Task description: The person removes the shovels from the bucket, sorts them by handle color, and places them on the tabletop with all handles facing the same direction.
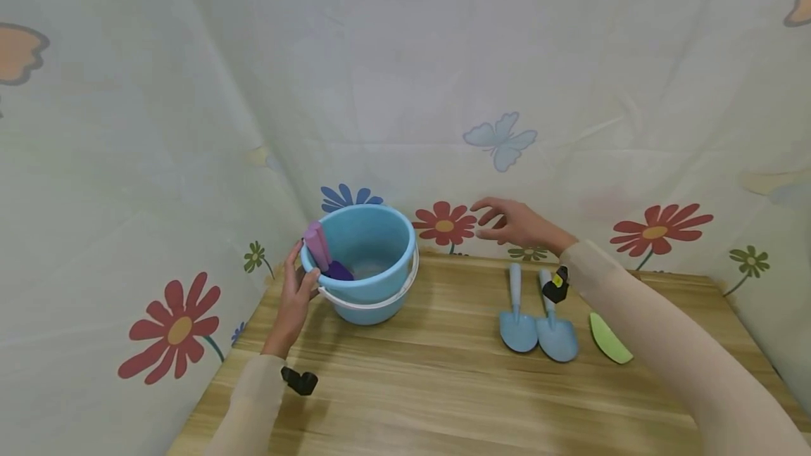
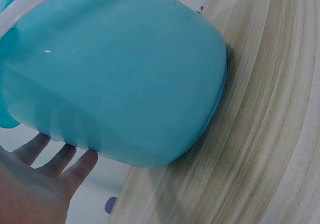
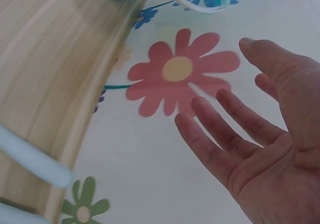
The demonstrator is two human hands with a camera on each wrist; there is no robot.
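Blue bucket (image 1: 374,252) upright on the desk (image 1: 431,400), left of centre, near the back wall cloth (image 1: 405,90). White handle (image 1: 366,307) hangs down across its near side. Inside: 2 pink-purple grips (image 1: 318,243) side by side, leaning on the left inner wall, ends up over the rim; a dark purple blade (image 1: 338,271) lies lower in the bucket.

Left hand (image 1: 294,305): on the bucket's left side, digits apart and fairly straight. Thumb at the rim; left wrist view has 3 fingertips touching the outer wall.

Right hand (image 1: 516,224): raised over the desk's back edge, right of the bucket and well apart from it. Fingers apart and loosely bent, palm free. The 2 hands are well apart.

Right side of desk: left spade (image 1: 518,333) and right spade (image 1: 557,340), both blue, blades toward the near edge and next to each other, grips toward the cloth. Black wrist camera (image 1: 556,287) hides part of the right grip. Green piece (image 1: 610,340) just beyond, partly behind the right sleeve (image 1: 671,350); can't tell its full shape.
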